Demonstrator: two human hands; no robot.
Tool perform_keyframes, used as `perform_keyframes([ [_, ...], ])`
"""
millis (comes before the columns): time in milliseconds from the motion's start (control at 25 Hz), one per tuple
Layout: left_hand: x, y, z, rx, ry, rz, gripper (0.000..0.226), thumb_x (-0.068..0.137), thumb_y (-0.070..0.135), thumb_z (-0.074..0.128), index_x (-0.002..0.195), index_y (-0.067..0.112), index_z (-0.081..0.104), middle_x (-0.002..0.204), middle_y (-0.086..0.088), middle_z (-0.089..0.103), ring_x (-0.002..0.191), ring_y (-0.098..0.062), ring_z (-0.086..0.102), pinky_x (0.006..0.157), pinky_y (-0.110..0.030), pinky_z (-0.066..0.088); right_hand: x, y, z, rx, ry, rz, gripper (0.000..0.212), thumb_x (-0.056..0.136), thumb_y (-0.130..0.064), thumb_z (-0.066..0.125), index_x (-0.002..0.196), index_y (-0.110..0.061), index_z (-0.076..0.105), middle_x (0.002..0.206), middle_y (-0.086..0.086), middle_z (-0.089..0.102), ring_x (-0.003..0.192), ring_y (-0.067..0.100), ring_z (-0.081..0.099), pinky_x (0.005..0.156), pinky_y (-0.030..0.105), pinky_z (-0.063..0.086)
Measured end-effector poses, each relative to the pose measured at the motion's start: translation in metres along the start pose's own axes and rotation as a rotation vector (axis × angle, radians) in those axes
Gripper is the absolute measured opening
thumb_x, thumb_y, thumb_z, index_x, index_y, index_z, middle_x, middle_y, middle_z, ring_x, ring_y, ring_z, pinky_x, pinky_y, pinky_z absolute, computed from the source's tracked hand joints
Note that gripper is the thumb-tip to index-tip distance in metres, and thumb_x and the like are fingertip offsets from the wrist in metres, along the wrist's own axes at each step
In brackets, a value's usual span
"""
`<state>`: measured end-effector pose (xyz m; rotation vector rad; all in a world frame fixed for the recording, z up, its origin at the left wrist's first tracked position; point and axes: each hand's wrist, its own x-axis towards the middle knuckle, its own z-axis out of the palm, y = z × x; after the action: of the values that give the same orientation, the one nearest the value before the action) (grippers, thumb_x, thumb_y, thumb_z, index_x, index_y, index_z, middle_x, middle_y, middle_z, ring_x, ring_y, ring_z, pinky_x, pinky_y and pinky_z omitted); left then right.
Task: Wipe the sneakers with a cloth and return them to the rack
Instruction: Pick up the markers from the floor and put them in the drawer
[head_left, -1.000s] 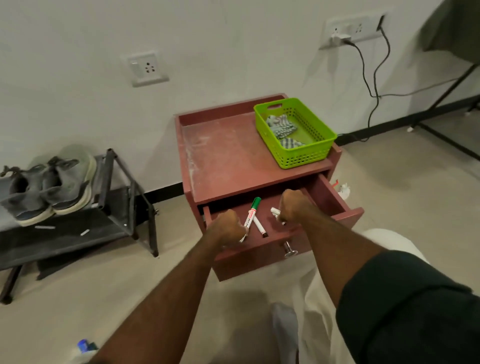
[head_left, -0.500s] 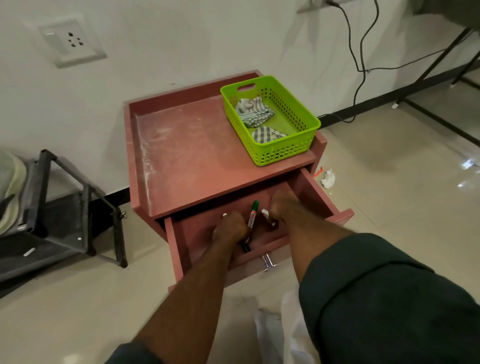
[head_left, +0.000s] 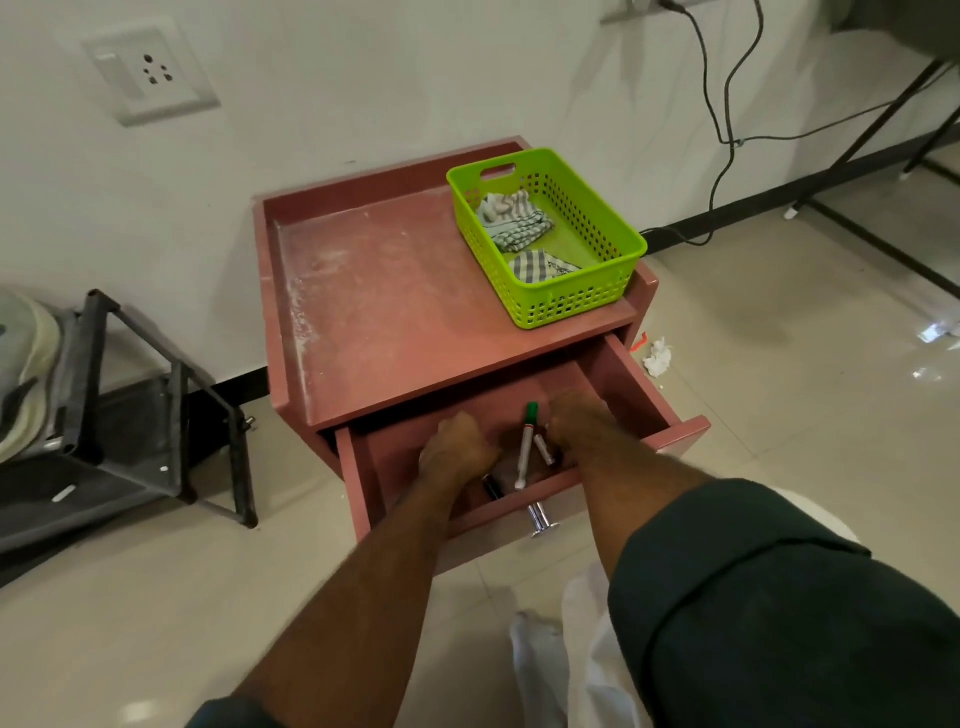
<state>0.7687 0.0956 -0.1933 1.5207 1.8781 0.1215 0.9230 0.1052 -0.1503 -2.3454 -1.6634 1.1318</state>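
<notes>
Our left hand (head_left: 457, 447) and right hand (head_left: 576, 423) sit curled inside the open drawer (head_left: 649, 400); grip unclear. Basket (head_left: 571, 306) at two o'clock, rack (head_left: 171, 415) at nine.

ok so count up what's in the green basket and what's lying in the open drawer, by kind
Checked cloths in the green basket: 2
Markers in the open drawer: 3, green-capped, short white one, black one
Total: 5

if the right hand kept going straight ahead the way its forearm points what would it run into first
Probably the back of the open drawer, under the tabletop edge. The right hand is already inside, pointing inward; nothing shows ahead of it, though depth is unclear.
</notes>
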Motion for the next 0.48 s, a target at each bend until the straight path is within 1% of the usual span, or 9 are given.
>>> perform_keyframes([
  [40,-0.007,-0.004,-0.010,-0.031,0.000,0.047,0.025,0.082,0.036,0.077,0.082,0.013,0.069,0.088,-0.009,0.071,0.086,-0.026,0.070,0.072,-0.029,0.055,0.004,0.001,0.005,-0.061,0.036,0.029,0.035,0.099,-0.005,0.047,0.132,0.003,0.054,0.136,0.020,0.056,0.123,0.034,0.055,0.054,0.010,0.050],
  [80,-0.017,-0.010,-0.023,-0.061,-0.006,0.097,0.023,0.084,0.031,0.077,0.073,0.014,0.068,0.076,-0.005,0.070,0.075,-0.019,0.068,0.065,-0.024,0.050,-0.001,-0.010,0.006,-0.154,0.081,0.004,0.034,0.095,-0.010,0.053,0.127,-0.001,0.057,0.132,0.019,0.058,0.121,0.034,0.057,0.073,0.020,0.057],
  [120,-0.029,-0.017,-0.039,-0.075,-0.006,0.147,0.023,0.085,0.027,0.076,0.068,0.014,0.068,0.071,-0.004,0.069,0.065,-0.011,0.064,0.061,-0.020,0.046,-0.013,-0.022,0.004,-0.273,0.092,-0.049,0.035,0.090,-0.015,0.060,0.123,-0.004,0.060,0.129,0.018,0.060,0.119,0.034,0.059,0.086,0.031,0.057],
  [160,-0.043,-0.026,-0.057,-0.079,0.007,0.188,0.024,0.086,0.024,0.075,0.066,0.013,0.068,0.070,-0.003,0.069,0.060,-0.005,0.060,0.059,-0.018,0.044,-0.021,-0.034,0.008,-0.335,0.104,-0.111,0.036,0.085,-0.018,0.065,0.119,-0.006,0.062,0.125,0.017,0.062,0.117,0.034,0.061,0.090,0.038,0.054],
  [240,-0.071,-0.051,-0.097,-0.080,0.027,0.212,0.024,0.087,0.025,0.074,0.068,0.012,0.066,0.070,-0.001,0.067,0.060,-0.005,0.057,0.059,-0.021,0.044,-0.048,-0.063,0.023,-0.348,0.092,-0.224,0.032,0.079,-0.022,0.070,0.106,-0.007,0.066,0.116,0.018,0.066,0.110,0.035,0.065,0.086,0.040,0.056],
  [360,-0.109,-0.109,-0.153,-0.043,0.042,0.165,0.023,0.088,0.021,0.073,0.072,0.006,0.067,0.066,0.000,0.062,0.058,-0.008,0.055,0.059,-0.024,0.046,-0.089,-0.099,0.057,-0.358,0.056,-0.398,0.017,0.072,-0.018,0.071,0.085,-0.009,0.065,0.088,0.014,0.069,0.090,0.033,0.070,0.074,0.037,0.059],
  [400,-0.124,-0.134,-0.170,-0.030,0.068,0.123,0.024,0.088,0.022,0.074,0.074,0.003,0.069,0.067,0.000,0.064,0.059,-0.008,0.057,0.059,-0.022,0.047,-0.103,-0.112,0.075,-0.380,0.004,-0.445,0.015,0.072,-0.016,0.071,0.084,-0.008,0.066,0.081,0.011,0.067,0.084,0.031,0.070,0.071,0.035,0.059],
  [440,-0.139,-0.161,-0.185,-0.024,0.099,0.082,0.026,0.087,0.024,0.075,0.075,0.002,0.070,0.068,-0.001,0.066,0.060,-0.009,0.058,0.059,-0.021,0.047,-0.118,-0.129,0.094,-0.393,-0.045,-0.485,0.014,0.074,-0.015,0.071,0.086,-0.008,0.067,0.080,0.009,0.065,0.080,0.029,0.069,0.071,0.034,0.060],
  [480,-0.154,-0.189,-0.198,-0.030,0.131,0.043,0.028,0.087,0.026,0.075,0.074,0.002,0.070,0.067,-0.002,0.066,0.059,-0.010,0.058,0.058,-0.021,0.046,-0.134,-0.147,0.114,-0.413,-0.083,-0.544,0.017,0.076,-0.016,0.071,0.090,-0.008,0.067,0.085,0.008,0.065,0.081,0.028,0.067,0.073,0.035,0.060],
])
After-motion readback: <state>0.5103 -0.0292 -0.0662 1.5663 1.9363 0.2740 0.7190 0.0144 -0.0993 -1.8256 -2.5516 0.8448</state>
